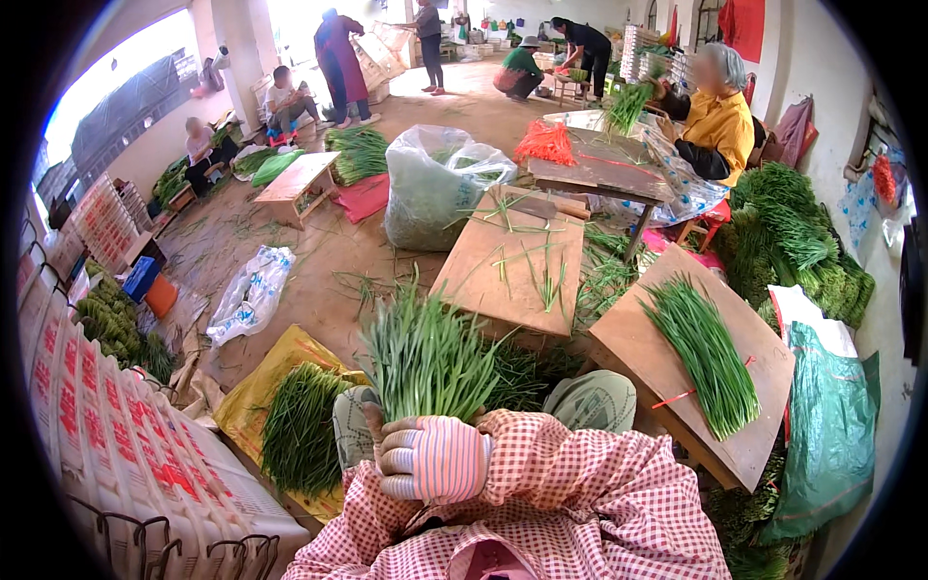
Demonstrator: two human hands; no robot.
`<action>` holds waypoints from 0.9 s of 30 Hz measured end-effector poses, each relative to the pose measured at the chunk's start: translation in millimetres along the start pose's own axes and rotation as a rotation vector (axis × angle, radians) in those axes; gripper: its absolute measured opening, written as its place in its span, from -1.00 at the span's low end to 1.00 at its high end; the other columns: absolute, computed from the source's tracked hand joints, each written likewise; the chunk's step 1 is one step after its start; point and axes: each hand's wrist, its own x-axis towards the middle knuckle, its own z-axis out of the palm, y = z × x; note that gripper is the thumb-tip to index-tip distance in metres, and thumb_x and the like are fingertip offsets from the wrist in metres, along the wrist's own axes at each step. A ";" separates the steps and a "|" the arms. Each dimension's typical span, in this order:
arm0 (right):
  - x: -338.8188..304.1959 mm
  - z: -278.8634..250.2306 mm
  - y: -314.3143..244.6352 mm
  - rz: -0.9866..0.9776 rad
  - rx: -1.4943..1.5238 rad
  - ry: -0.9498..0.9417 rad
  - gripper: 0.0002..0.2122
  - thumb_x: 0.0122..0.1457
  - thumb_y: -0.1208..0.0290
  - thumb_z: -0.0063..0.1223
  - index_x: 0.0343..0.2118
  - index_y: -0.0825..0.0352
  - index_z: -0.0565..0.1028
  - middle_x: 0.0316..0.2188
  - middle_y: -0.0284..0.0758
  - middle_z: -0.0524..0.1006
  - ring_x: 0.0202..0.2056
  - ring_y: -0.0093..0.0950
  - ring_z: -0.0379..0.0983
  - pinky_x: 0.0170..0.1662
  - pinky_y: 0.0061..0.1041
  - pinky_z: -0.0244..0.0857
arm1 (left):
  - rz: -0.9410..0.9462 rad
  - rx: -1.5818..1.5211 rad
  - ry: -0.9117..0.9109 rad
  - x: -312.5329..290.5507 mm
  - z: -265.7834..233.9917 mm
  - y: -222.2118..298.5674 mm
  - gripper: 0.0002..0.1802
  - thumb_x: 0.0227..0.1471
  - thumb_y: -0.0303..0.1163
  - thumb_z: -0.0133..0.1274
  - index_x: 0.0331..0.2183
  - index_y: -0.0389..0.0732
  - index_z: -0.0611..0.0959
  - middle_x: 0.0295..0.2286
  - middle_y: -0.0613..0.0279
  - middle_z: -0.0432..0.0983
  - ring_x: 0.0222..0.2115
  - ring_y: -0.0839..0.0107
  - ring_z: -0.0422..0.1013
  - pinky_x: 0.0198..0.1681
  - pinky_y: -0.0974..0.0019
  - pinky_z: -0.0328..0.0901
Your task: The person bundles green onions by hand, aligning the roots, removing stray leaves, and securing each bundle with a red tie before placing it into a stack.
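Observation:
A bunch of garlic chives (425, 358) stands upright in front of me, leaf tips up and fanned out. My right hand (440, 460), in a striped glove with grey-coated fingers, crosses to the left and closes round the base of the bunch. Behind it, my left hand (372, 423) is mostly hidden; a gloved thumb shows at the bunch's left side, and it seems to grip the same stems. To the right, another bunch of chives (701, 353) lies on a tilted wooden board (628, 329) across a red tie (674, 398). More chives (304, 425) lie on a yellow sack (253, 406) at my left.
A wooden board (464, 275) ahead bears loose leaves and a cleaver (530, 207). Beyond stands a clear plastic bag (411, 193). White crates (145, 454) are stacked close left; a green sack (822, 435) lies right. Across the table a person in yellow (720, 130) handles chives; others work farther back.

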 end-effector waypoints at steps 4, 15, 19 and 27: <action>0.3 22.8 4.3 -0.074 0.082 -0.138 -0.71 -0.19 0.24 -0.03 -0.38 0.27 0.44 -0.41 -0.29 0.42 -0.26 -0.32 0.42 -0.15 -0.32 0.32 | 0.067 -0.026 0.049 -7.6 -16.4 9.1 -0.05 -0.26 0.16 0.09 0.08 -0.22 0.25 -0.11 0.07 0.36 -0.06 0.15 0.30 0.06 0.05 0.20; -14.0 -5.2 23.7 0.204 0.424 0.152 -0.53 -0.17 0.28 0.27 -0.16 0.33 0.42 -0.27 -0.16 0.44 -0.08 -0.12 0.32 -0.07 -0.11 0.23 | -0.098 -0.072 0.123 4.0 -48.6 15.7 -0.28 -0.18 -0.14 0.17 0.01 -0.26 0.36 -0.25 0.12 0.46 -0.13 0.23 0.37 0.02 0.11 0.27; -77.3 -48.0 5.2 1.096 0.117 0.463 -0.55 -0.18 0.43 0.27 -0.19 0.43 0.37 -0.20 -0.13 0.42 -0.19 -0.30 0.39 -0.09 -0.32 0.28 | -0.269 0.033 -0.183 53.8 -29.0 2.4 -0.32 -0.17 -0.19 0.13 0.00 -0.30 0.39 -0.22 -0.02 0.49 -0.20 0.18 0.45 -0.08 0.11 0.37; -198.5 -36.5 84.1 1.582 0.937 1.036 -0.43 0.02 0.24 0.22 0.05 0.38 0.26 -0.09 -0.25 0.43 -0.10 -0.40 0.38 -0.02 -0.40 0.28 | -0.700 0.106 -0.005 181.2 -34.3 -56.2 -0.41 -0.21 -0.25 0.19 -0.09 -0.29 0.49 -0.26 -0.05 0.52 -0.28 0.08 0.47 -0.14 -0.01 0.38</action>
